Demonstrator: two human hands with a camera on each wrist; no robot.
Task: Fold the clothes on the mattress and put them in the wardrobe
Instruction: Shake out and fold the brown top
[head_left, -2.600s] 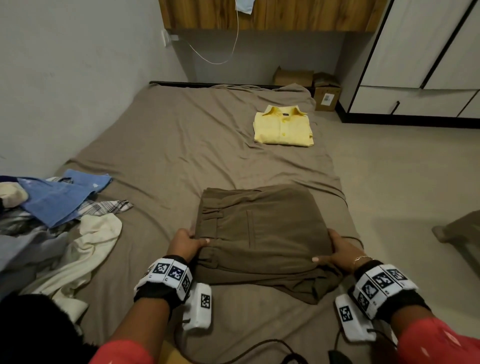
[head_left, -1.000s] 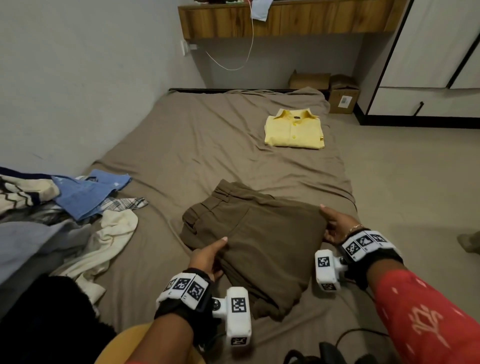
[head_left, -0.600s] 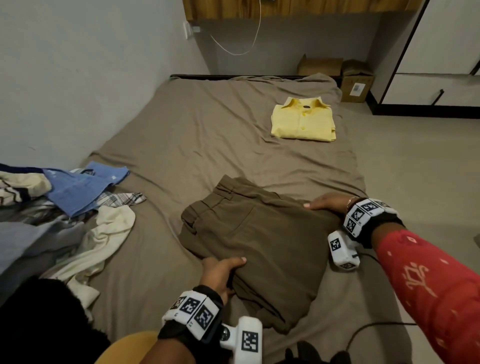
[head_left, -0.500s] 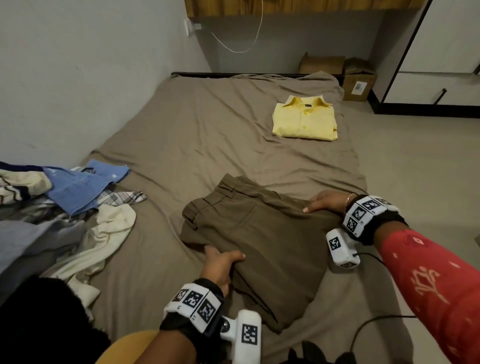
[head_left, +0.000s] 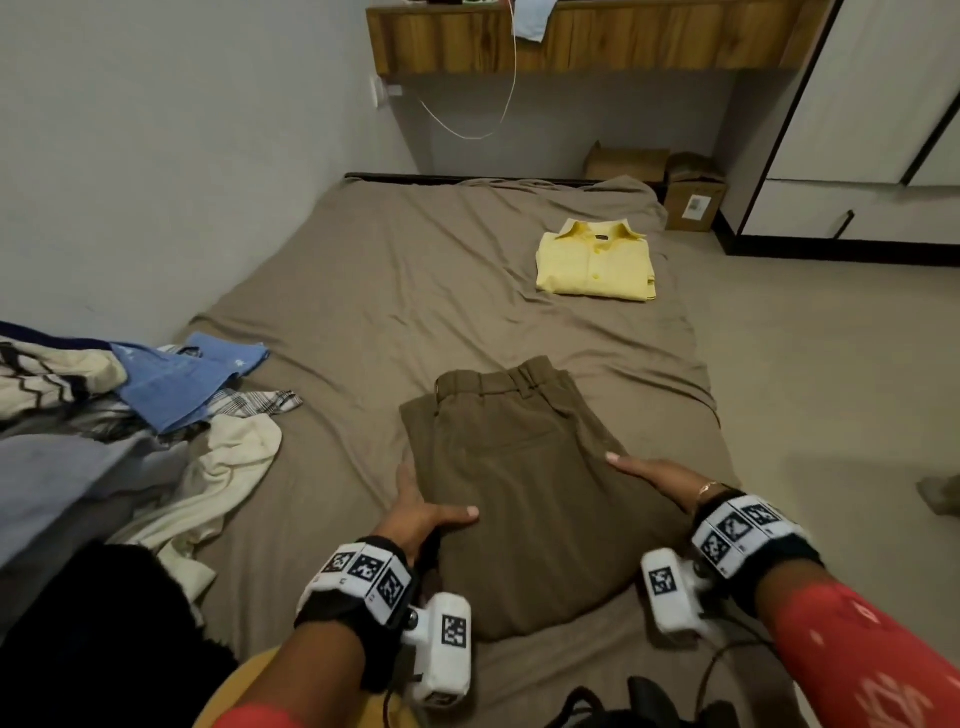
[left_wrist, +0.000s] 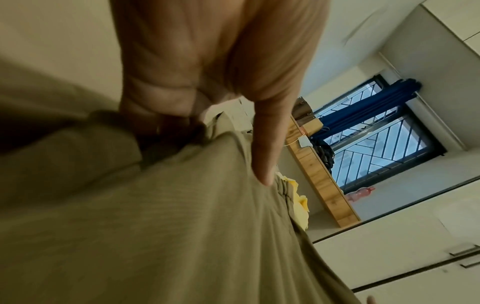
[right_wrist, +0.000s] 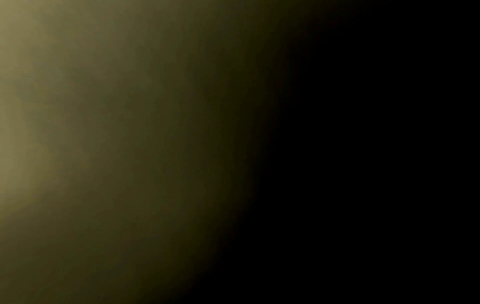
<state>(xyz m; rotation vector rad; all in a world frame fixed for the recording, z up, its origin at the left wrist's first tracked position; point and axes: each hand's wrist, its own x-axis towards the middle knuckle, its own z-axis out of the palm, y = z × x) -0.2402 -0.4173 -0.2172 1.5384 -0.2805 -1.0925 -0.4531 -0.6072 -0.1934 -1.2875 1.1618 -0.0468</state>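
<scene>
Folded brown trousers lie on the near part of the mattress, waistband at the far end. My left hand grips their left edge, thumb on top. In the left wrist view the thumb presses the trousers while the fingers go under the cloth. My right hand holds the right edge with its thumb lying on top; its other fingers are hidden by the fabric. The right wrist view is dark. A folded yellow shirt rests farther up the mattress. The white wardrobe stands at the far right.
A heap of unfolded clothes covers the mattress's left side by the wall. Cardboard boxes sit beyond the mattress's far right corner, under a wooden shelf. Bare floor runs along the right side to the wardrobe.
The trousers have been turned so the waistband points away from me instead of left. Both hands have shifted to the two long edges.
</scene>
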